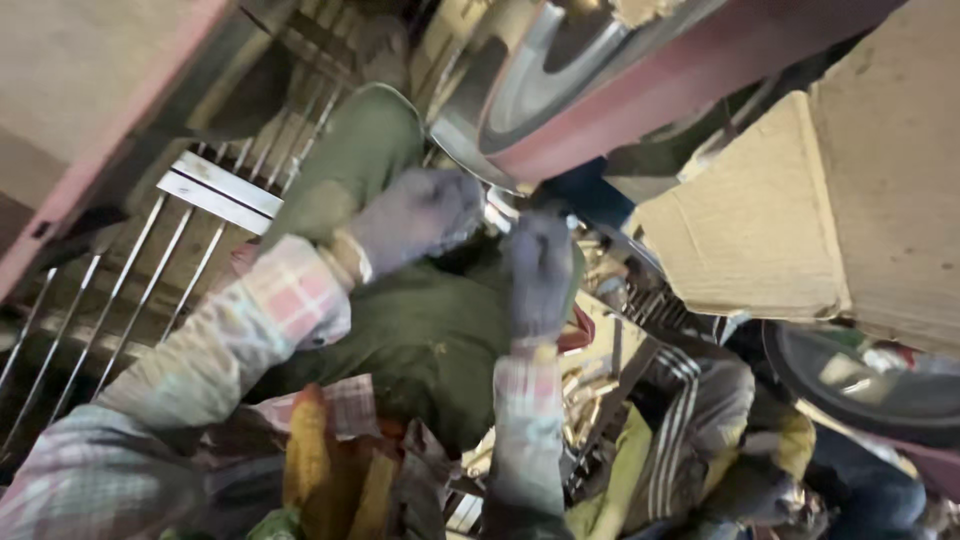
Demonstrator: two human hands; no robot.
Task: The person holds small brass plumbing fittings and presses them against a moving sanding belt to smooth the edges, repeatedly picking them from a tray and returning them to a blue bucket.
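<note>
Both hands wear grey knit gloves below plaid sleeves, and the whole view is motion-blurred. My left hand (415,215) is curled shut at the centre, just under the big wheel with a dark red belt (640,85). My right hand (540,270) is closed a little to its right. Between them a small shiny metal piece (498,207) shows, gripped from both sides and held close to the wheel's lower edge. Most of the piece is hidden by the gloves. My knees in green trousers (420,330) lie under the hands.
Several thin metal rods (150,280) and a flat bright bar (220,190) lie at the left. Worn cardboard (780,220) stands at the right, with a dark round rim (860,390) below it. Striped and yellow cloths (690,430) are heaped at the bottom.
</note>
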